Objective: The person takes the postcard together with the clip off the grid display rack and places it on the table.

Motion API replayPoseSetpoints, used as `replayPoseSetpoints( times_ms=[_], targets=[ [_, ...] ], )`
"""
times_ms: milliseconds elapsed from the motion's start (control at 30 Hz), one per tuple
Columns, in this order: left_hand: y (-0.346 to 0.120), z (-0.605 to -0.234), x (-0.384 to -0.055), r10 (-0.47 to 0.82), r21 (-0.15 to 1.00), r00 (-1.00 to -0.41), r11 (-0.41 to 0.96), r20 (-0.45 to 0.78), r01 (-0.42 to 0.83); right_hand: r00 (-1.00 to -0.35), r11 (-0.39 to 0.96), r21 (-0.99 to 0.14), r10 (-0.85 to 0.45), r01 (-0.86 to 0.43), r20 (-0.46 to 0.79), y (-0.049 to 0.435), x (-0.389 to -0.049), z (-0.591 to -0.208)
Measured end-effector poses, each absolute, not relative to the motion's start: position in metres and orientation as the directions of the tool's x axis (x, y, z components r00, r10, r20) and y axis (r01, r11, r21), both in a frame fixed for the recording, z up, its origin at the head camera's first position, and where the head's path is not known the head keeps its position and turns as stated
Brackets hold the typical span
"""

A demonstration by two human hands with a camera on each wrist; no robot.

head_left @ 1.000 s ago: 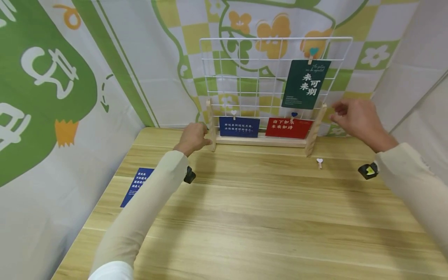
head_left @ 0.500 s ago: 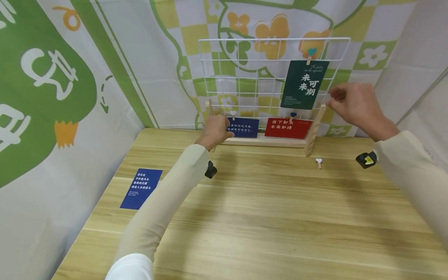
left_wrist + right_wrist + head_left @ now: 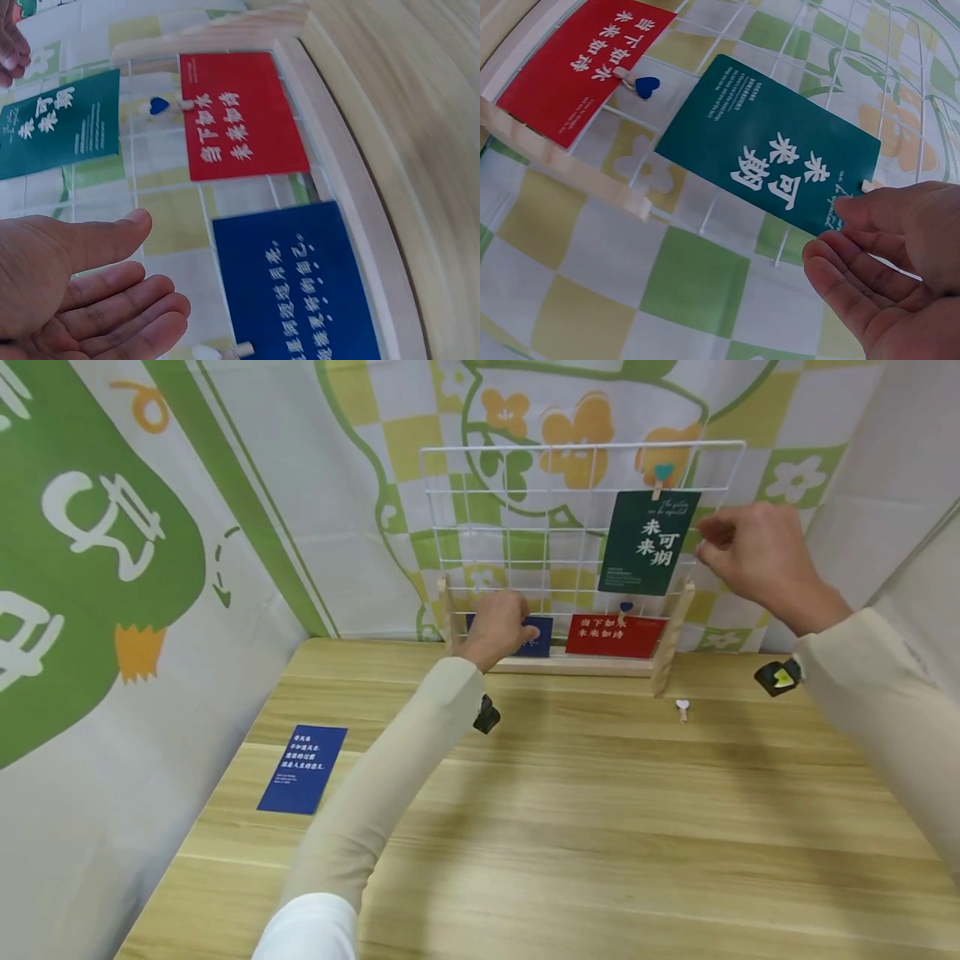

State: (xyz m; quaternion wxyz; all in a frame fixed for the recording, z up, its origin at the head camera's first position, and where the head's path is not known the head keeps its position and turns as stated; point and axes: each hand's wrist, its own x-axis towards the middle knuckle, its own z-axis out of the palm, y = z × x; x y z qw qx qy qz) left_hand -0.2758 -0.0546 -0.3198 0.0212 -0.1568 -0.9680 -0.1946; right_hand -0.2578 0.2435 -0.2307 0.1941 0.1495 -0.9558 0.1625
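Note:
A white wire grid rack [image 3: 570,446] on a wooden stand holds several cards. My left hand [image 3: 497,625] is in front of the blue card [image 3: 534,643] at the rack's lower left; in the left wrist view its fingers are loosely bent and hold nothing. The right hand [image 3: 761,556] is at the right edge of the green card [image 3: 648,547]; in the right wrist view the thumb overlaps the card's corner, with fingers loosely bent. Whether it touches the card I cannot tell. A teal heart clothespin [image 3: 662,477] clips the green card; a dark blue heart clothespin [image 3: 645,87] clips the red card [image 3: 615,637].
Another blue card [image 3: 303,768] lies on the wooden table [image 3: 600,827] at the left. A white heart clothespin [image 3: 682,709] lies in front of the rack's right foot. Printed cloth [image 3: 352,568] hangs behind the rack.
My left hand has moved right from beside the rack's left post to in front of the blue card. The right hand has risen from near the right post to the green card's edge.

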Motion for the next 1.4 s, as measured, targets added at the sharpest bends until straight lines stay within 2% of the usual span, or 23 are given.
replayPoseSetpoints(
  times_ms=[400, 800, 967, 1200, 1400],
  targets=[
    [-0.022, -0.306, -0.281, 0.297, 0.368, -0.943, 0.868, 0.151, 0.333, -0.904, 0.911, -0.288, -0.171, -0.297, 0.392, 0.238, -0.262, -0.219],
    [-0.004, -0.293, -0.288, 0.277, 0.424, -0.955, 0.856, 0.105, 0.295, -0.914, 0.901, -0.34, -0.131, -0.272, 0.384, 0.232, -0.268, -0.211],
    [-0.001, -0.286, -0.29, 0.251, 0.469, -0.962, 0.84, 0.105, 0.271, -0.886, 0.892, -0.335, -0.133, -0.302, 0.444, 0.229, -0.273, -0.208],
    [0.003, -0.281, -0.293, 0.257, 0.46, -0.959, 0.841, 0.124, 0.285, -0.852, 0.885, -0.316, -0.152, -0.343, 0.501, 0.222, -0.276, -0.203],
    [0.008, -0.272, -0.297, 0.224, 0.473, -0.972, 0.85, 0.072, 0.231, -0.818, 0.883, -0.287, -0.166, -0.373, 0.55, 0.214, -0.278, -0.197]
  ],
)
